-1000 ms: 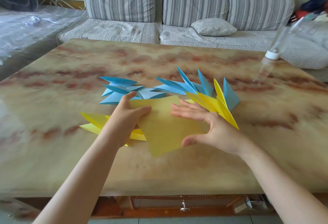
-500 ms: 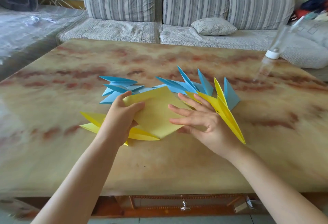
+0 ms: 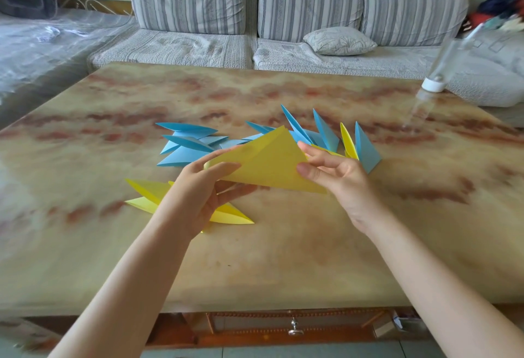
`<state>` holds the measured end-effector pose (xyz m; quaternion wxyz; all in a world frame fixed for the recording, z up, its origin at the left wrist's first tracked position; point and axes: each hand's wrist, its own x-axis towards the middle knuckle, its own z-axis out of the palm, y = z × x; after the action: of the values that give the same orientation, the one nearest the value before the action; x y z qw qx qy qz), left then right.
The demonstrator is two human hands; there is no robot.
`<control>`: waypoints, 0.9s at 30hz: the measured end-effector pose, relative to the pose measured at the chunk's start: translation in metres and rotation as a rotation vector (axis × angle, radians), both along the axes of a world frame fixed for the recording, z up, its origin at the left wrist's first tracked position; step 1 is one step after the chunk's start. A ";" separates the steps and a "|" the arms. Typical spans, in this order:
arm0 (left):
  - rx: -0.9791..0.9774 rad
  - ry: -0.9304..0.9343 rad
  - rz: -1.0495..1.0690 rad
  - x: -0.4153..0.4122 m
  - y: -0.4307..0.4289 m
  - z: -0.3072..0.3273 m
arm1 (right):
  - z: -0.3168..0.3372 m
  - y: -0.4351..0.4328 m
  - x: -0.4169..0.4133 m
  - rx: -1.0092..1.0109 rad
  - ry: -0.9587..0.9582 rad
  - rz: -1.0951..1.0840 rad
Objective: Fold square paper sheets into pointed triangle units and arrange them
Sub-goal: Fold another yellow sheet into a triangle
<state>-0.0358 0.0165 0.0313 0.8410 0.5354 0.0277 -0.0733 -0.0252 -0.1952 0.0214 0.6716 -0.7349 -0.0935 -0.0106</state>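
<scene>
- The sheet (image 3: pixel 266 162), yellow and folded into a triangle, is held just above the table (image 3: pixel 283 258), between both hands, with its peak pointing toward the sofa (image 3: pixel 187 0).
- The left hand (image 3: pixel 195 199) pinches the sheet's left corner, thumb on top and fingers curled beneath.
- The right hand (image 3: pixel 337 176) pinches the right edge between thumb and forefinger; its other fingers are loosely spread.
- Blue units (image 3: pixel 187 145) lie clustered behind the sheet; several at the right stand on edge.
- Yellow units (image 3: pixel 147 193) lie flat under the left hand.
- A clear bottle (image 3: pixel 433 84) is at the table's far right edge.
</scene>
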 end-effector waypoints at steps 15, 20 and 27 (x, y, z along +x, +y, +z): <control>0.541 -0.081 -0.020 -0.003 0.006 0.006 | 0.004 -0.003 0.001 0.008 -0.071 -0.073; 0.595 -0.236 0.018 -0.007 0.003 0.010 | 0.010 0.000 -0.003 -0.099 -0.095 0.012; 0.701 -0.233 0.082 -0.006 -0.009 0.004 | 0.014 0.006 -0.008 -0.140 -0.107 0.093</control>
<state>-0.0420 0.0076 0.0352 0.6064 0.7940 -0.0232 0.0358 -0.0329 -0.1895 0.0352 0.6123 -0.7734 -0.1639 -0.0123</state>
